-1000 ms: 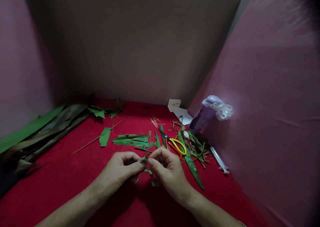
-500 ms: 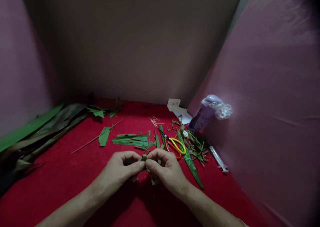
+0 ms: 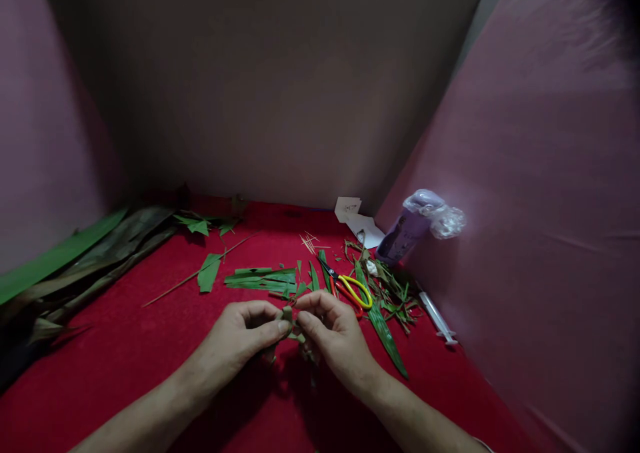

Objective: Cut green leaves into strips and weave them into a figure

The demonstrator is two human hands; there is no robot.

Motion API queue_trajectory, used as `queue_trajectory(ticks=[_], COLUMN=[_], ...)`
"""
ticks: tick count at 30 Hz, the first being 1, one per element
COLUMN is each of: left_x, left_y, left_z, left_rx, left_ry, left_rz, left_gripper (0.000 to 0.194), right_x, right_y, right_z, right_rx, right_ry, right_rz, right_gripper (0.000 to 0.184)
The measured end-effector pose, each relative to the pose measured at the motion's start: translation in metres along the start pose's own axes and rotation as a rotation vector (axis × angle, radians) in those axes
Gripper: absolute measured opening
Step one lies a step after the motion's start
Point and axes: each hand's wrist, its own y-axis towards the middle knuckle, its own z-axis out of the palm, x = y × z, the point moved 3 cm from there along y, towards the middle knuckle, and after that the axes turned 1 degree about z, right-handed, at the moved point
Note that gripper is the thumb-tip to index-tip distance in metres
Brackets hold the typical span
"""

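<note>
My left hand [image 3: 245, 336] pinches a small folded piece of green leaf [image 3: 287, 314] between thumb and forefinger. Close beside it, my right hand [image 3: 333, 333] has its fingers curled, with the thumb and fingertips at the leaf's right side. Narrow leaf strips [image 3: 300, 338] hang below the fingertips, partly hidden by the right hand. Just beyond the hands lie scissors [image 3: 357, 290] with one yellow and one red handle, and cut green leaf strips [image 3: 263, 278].
Leaf scraps [image 3: 395, 293] are heaped on the right, near a plastic syringe [image 3: 437, 316] and a purple plastic-wrapped bottle [image 3: 405, 233]. Toothpicks [image 3: 311, 242] and white paper [image 3: 364, 230] lie farther back. Long leaves [image 3: 95, 253] and a thin stick [image 3: 195, 273] are on the left. Walls enclose the red cloth [image 3: 125, 346].
My right thumb and fingertips have moved slightly right, away from the left thumb, showing more of the folded leaf and strips. My left hand stays nearly in place.
</note>
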Motion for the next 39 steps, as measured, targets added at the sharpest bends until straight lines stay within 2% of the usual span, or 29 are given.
queue_trajectory(ticks=[3, 8, 14, 21, 26, 34, 37, 39], left_x=[-0.001, 0.001, 0.002, 0.002, -0.001, 0.001, 0.002, 0.004], left_y=[0.0, 0.001, 0.001, 0.0, 0.0, 0.0, 0.0, 0.0], left_z=[0.0, -0.001, -0.001, 0.0, 0.002, 0.002, 0.001, 0.001], left_rx=[-0.015, 0.007, 0.004, 0.007, -0.006, 0.006, 0.013, 0.014], left_ry=[0.013, 0.016, 0.01, 0.028, 0.032, 0.043, 0.019, -0.001], left_rz=[0.001, -0.002, -0.009, 0.012, 0.033, 0.046, 0.057, 0.056], left_gripper=[0.023, 0.023, 0.022, 0.022, 0.019, 0.02, 0.02, 0.021], right_x=[0.001, 0.001, 0.01, 0.017, 0.011, -0.004, -0.004, -0.002], right_y=[-0.001, -0.004, -0.01, -0.013, -0.01, -0.002, -0.001, 0.0], right_z=[0.0, -0.002, -0.001, 0.002, 0.001, -0.001, -0.001, -0.002], right_rx=[0.003, 0.021, 0.013, 0.028, 0.009, 0.062, 0.056, 0.033], right_ry=[-0.017, -0.121, -0.385, -0.456, -0.444, -0.114, -0.115, -0.16], right_rz=[-0.003, -0.137, -0.34, -0.445, -0.339, -0.061, -0.05, -0.098], right_gripper=[0.017, 0.007, 0.01, 0.009, 0.005, 0.013, 0.016, 0.014])
